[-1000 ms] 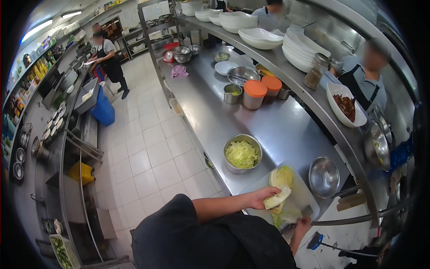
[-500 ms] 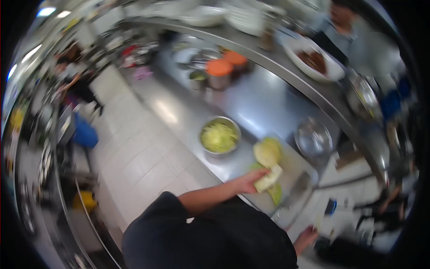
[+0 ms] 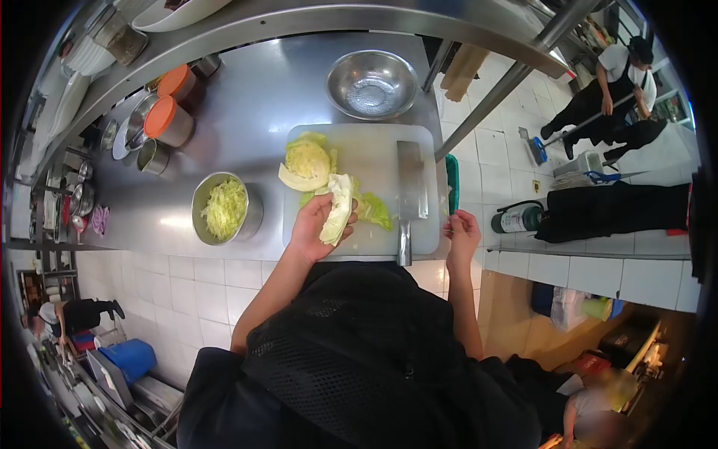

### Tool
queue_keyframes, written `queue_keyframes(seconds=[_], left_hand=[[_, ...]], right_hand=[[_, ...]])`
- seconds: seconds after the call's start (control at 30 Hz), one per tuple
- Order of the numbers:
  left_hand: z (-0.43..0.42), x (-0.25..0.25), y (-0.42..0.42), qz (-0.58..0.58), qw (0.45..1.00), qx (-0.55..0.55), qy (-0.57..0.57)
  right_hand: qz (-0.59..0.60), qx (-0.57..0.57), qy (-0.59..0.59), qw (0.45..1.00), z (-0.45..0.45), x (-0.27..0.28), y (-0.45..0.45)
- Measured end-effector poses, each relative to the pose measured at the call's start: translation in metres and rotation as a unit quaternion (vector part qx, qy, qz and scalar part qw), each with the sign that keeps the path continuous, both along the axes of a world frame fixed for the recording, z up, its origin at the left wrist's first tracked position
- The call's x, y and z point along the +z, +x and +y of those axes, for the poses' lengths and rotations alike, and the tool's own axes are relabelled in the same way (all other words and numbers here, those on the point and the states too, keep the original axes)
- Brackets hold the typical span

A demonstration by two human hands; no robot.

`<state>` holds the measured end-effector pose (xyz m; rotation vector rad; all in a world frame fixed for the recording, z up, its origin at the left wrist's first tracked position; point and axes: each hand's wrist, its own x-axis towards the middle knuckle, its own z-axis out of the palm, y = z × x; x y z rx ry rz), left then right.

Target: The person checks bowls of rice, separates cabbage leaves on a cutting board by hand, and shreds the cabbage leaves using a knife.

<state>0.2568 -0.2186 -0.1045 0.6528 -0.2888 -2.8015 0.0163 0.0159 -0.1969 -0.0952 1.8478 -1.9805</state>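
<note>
A pale, thick cabbage wedge (image 3: 339, 206) slanted above the chopping board (image 3: 374, 161), lower end toward the near edge. A yellow-green cabbage chunk (image 3: 308, 159), seemingly halved, lay toward the far-left corner.

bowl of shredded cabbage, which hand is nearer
Left. The left hand is a little right of the bowl; the right hand is farther right, past the cutting board.

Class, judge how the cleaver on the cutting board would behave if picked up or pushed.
The cleaver is probably stiff and front-heavy, its broad metal blade dwarfing the slim handle. Lying flat on the cutting board, it would likely slide rather than roll when pushed. The handle's bare-metal shine suggests it might feel slippery.
</note>
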Motion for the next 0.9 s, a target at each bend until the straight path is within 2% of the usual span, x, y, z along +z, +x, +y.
queue_keyframes(seconds=[0.03, 0.1, 0.13, 0.2, 0.23, 0.3, 0.53, 0.6, 0.63, 0.7, 0.73, 0.77, 0.8, 0.83, 0.9], left_hand=[[0.000, 0.000, -0.001, -0.001, 1.000, -0.001, 0.000], [0.000, 0.001, -0.002, -0.003, 1.000, -0.006, 0.001], [0.001, 0.003, -0.003, -0.017, 1.000, -0.001, -0.009], [-0.001, -0.001, -0.002, -0.031, 0.999, -0.001, -0.016], [-0.004, -0.008, 0.000, -0.005, 1.000, -0.004, -0.020], [-0.006, -0.015, 0.005, 0.021, 1.000, -0.008, -0.019], [-0.003, -0.011, 0.012, -0.017, 0.999, 0.050, -0.003], [-0.006, -0.016, 0.014, -0.007, 0.999, 0.040, -0.004], [-0.006, -0.017, 0.015, -0.006, 0.999, 0.040, -0.003], [-0.007, -0.019, 0.015, 0.005, 0.999, 0.042, -0.013], [-0.008, -0.020, 0.015, 0.007, 0.999, 0.039, -0.010], [-0.008, -0.019, 0.015, 0.003, 0.999, 0.039, -0.009], [-0.007, -0.018, 0.014, -0.002, 0.999, 0.039, -0.008], [-0.006, -0.016, 0.013, 0.000, 0.999, 0.033, -0.006], [-0.005, -0.013, 0.010, -0.026, 0.999, 0.036, -0.008]], right_hand=[[-0.001, -0.004, 0.000, 1.000, -0.005, 0.003, 0.007], [0.048, 0.114, 0.072, 0.990, -0.016, 0.007, 0.019], [0.047, 0.109, 0.074, 0.990, -0.022, 0.007, 0.028], [0.206, 0.237, 0.233, 0.920, -0.031, 0.005, 0.043], [0.205, 0.234, 0.237, 0.920, -0.035, 0.013, 0.052], [0.328, 0.279, 0.329, 0.840, -0.037, 0.030, 0.065], [0.341, 0.281, 0.379, 0.813, -0.047, 0.038, 0.063], [0.244, 0.292, 0.373, 0.846, -0.049, 0.049, 0.061], [0.244, 0.293, 0.374, 0.845, -0.049, 0.049, 0.057], [0.200, 0.263, 0.305, 0.893, -0.041, 0.044, 0.045], [0.130, 0.255, 0.197, 0.938, -0.038, 0.043, 0.042], [0.130, 0.251, 0.200, 0.938, -0.031, 0.044, 0.037], [-0.018, 0.257, 0.095, 0.962, -0.028, 0.060, 0.035], [-0.165, 0.253, -0.015, 0.953, -0.024, 0.068, 0.034], [-0.180, 0.236, -0.042, 0.954, -0.022, 0.068, 0.038]])
